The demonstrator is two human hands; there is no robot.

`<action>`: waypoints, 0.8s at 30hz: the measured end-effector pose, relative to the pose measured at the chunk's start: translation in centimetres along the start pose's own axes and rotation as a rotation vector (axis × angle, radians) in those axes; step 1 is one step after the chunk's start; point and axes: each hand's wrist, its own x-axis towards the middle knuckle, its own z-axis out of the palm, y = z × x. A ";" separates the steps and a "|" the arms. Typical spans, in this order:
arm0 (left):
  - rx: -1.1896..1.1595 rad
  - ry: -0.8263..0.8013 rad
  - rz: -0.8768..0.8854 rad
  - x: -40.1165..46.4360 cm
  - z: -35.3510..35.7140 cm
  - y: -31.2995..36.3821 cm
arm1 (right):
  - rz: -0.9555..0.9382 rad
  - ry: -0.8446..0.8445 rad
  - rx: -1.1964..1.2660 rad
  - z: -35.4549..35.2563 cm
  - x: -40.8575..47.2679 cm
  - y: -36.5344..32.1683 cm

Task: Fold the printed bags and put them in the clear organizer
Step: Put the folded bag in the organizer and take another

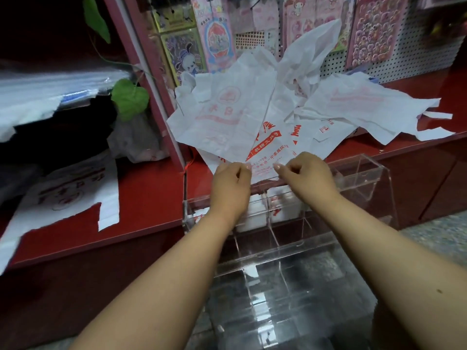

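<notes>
Behind, sticker sheets (371,29) — loose bag (68,195) leftward.

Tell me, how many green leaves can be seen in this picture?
2. One green leaf hangs at the top left; another leaf is lower, beside the red frame. More may be hidden.

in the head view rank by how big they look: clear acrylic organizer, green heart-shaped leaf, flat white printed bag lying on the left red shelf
1. Clear acrylic organizer, largest, though it is nearest the camera, which inflates it.
2. Flat white printed bag on the left red shelf.
3. Green heart-shaped leaf, clearly smallest.
</notes>
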 end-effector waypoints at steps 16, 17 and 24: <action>0.793 -0.017 -0.505 -2.7 -19.6 -15.8 | -0.221 -0.246 0.016 8.9 -3.9 -5.7; 0.754 0.036 -0.455 -2.4 -19.8 -15.8 | -0.223 -0.247 0.014 8.9 -4.0 -5.8; 0.185 0.193 -0.574 -0.2 -17.1 -12.2 | -0.176 -0.196 0.142 7.9 -4.5 -5.7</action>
